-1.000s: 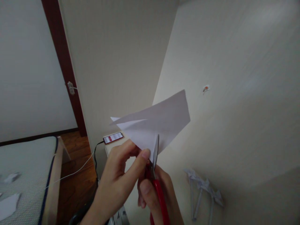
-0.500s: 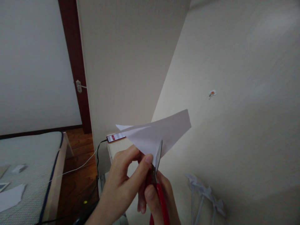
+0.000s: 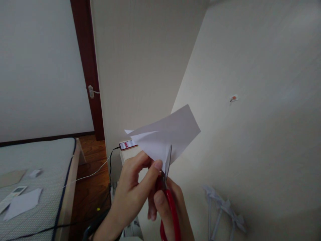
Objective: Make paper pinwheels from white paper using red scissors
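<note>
A folded sheet of white paper (image 3: 170, 130) is held up in front of me, its near corner pinched between the thumb and fingers of my left hand (image 3: 136, 187). My right hand (image 3: 173, 204) grips a pair of scissors with red handles (image 3: 173, 214), thumb through one loop. One metal blade (image 3: 169, 160) lies over the front of the paper near that corner; the other blade is hidden behind it. Both hands are close together, the left one just left of the scissors.
A phone (image 3: 127, 144) on a cable lies on a white cabinet behind my left hand. On the left is a mattress (image 3: 50, 160) with paper (image 3: 23, 202), a white remote (image 3: 15, 195) and a small white piece (image 3: 35, 173). White bow-like paper shapes (image 3: 225, 207) stand at lower right.
The paper's far end has tilted and turned, showing more of its face. The view has shifted slightly left, and the scissor blade stays at the same corner.
</note>
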Demonstrator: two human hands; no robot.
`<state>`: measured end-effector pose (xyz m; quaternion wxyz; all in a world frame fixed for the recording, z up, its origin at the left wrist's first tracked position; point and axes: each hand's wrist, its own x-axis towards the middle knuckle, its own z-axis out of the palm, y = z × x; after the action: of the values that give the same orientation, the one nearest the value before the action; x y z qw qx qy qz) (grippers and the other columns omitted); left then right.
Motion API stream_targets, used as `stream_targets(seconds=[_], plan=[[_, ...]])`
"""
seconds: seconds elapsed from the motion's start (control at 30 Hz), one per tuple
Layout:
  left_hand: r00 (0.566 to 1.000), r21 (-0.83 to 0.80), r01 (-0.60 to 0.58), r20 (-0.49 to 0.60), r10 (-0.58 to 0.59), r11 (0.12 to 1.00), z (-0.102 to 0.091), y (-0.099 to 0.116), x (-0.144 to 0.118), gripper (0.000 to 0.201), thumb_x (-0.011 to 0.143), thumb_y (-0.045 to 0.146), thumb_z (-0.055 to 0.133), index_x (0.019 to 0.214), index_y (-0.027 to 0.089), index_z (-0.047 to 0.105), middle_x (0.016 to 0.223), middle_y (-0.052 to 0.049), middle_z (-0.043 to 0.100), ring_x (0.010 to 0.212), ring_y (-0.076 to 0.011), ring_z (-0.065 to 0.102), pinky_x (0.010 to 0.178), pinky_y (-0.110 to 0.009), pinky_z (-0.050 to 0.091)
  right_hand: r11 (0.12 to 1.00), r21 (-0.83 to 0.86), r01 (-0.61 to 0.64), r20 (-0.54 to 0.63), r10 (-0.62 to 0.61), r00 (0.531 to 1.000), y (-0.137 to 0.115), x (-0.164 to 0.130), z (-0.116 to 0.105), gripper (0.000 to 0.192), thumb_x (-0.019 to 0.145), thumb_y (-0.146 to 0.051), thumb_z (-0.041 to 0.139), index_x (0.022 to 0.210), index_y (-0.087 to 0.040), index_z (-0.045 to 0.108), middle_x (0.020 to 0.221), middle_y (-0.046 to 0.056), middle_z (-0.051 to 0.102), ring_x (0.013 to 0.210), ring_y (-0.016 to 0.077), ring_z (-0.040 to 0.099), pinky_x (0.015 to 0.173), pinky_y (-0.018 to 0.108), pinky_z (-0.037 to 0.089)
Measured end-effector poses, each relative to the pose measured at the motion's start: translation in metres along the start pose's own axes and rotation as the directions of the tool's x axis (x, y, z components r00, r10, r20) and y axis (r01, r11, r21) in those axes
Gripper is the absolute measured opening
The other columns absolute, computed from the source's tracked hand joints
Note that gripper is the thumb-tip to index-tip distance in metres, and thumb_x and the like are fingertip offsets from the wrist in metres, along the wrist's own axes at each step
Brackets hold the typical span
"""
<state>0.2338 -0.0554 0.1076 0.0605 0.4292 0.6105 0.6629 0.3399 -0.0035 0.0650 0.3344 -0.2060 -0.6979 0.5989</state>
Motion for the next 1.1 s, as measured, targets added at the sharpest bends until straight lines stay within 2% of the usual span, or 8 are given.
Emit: stream_targets(seconds=[0.17, 0.4, 0.6, 0.83, 0.97, 1.1], plan=[[1.0, 0.02, -0.008, -0.015, 0.009, 1.0, 0.001, 0.002, 0.0, 0.026, 0.089, 0.025, 0.053, 0.063, 0.02, 0.052, 0.058, 0.004, 0.054, 0.053, -0.011, 0.05, 0.05, -0.022, 0.04, 1.0, 0.002, -0.015, -0.022, 0.015, 1.0, 0.004, -0.001, -0.001, 0.051, 0.079, -0.065, 0.06, 0.105, -0.021, 0.063, 0.065, 0.0, 0.054, 0.056, 0.0169, 0.049, 0.052, 0.03, 0.042], [0.999, 0.021, -0.002, -0.049, 0.003, 1.0, -0.002, 0.005, -0.002, 0.027, 0.089, 0.026, 0.054, 0.062, 0.02, 0.051, 0.056, 0.004, 0.052, 0.055, -0.0119, 0.051, 0.048, -0.023, 0.037, 1.0, 0.028, 0.011, 0.087, -0.013, 0.996, -0.02, 0.006, 0.001, 0.048, 0.08, -0.068, 0.054, 0.076, -0.02, 0.059, 0.06, -0.002, 0.048, 0.057, 0.0149, 0.046, 0.052, 0.027, 0.039], [0.995, -0.017, 0.005, -0.102, -0.007, 1.0, -0.001, -0.001, -0.005, 0.019, 0.089, 0.026, 0.056, 0.071, 0.022, 0.059, 0.067, 0.002, 0.057, 0.066, -0.0135, 0.054, 0.046, -0.022, 0.033, 0.998, 0.055, 0.007, 0.154, -0.015, 0.988, -0.021, 0.011, -0.002, 0.047, 0.081, -0.067, 0.054, 0.076, -0.02, 0.058, 0.059, -0.001, 0.047, 0.057, 0.0151, 0.046, 0.05, 0.027, 0.039], [0.992, 0.029, -0.026, -0.122, 0.029, 0.999, -0.001, -0.001, -0.005, 0.019, 0.088, 0.024, 0.057, 0.069, 0.022, 0.06, 0.067, 0.003, 0.058, 0.063, -0.0135, 0.053, 0.052, -0.024, 0.037, 0.999, 0.038, -0.028, 0.139, 0.022, 0.99, -0.017, 0.009, -0.006, 0.047, 0.079, -0.066, 0.058, 0.088, -0.02, 0.063, 0.062, 0.0, 0.051, 0.057, 0.0155, 0.046, 0.051, 0.028, 0.04], [0.991, 0.025, -0.045, -0.122, 0.048, 0.999, -0.002, 0.0, -0.004, 0.018, 0.088, 0.023, 0.057, 0.07, 0.023, 0.059, 0.066, 0.003, 0.058, 0.062, -0.013, 0.052, 0.05, -0.023, 0.036, 0.998, 0.06, -0.009, 0.164, -0.001, 0.986, -0.015, 0.011, -0.004, 0.048, 0.078, -0.068, 0.057, 0.082, -0.021, 0.061, 0.057, -0.002, 0.046, 0.054, 0.0148, 0.045, 0.049, 0.027, 0.038], [0.991, 0.051, -0.079, -0.106, 0.084, 0.996, -0.003, 0.0, -0.004, 0.022, 0.089, 0.021, 0.056, 0.067, 0.023, 0.057, 0.063, 0.005, 0.057, 0.059, -0.0121, 0.049, 0.058, -0.024, 0.04, 0.998, 0.067, 0.001, 0.098, -0.007, 0.995, -0.011, 0.01, -0.001, 0.05, 0.076, -0.07, 0.058, 0.081, -0.021, 0.06, 0.056, -0.003, 0.046, 0.052, 0.0143, 0.043, 0.046, 0.026, 0.037]])
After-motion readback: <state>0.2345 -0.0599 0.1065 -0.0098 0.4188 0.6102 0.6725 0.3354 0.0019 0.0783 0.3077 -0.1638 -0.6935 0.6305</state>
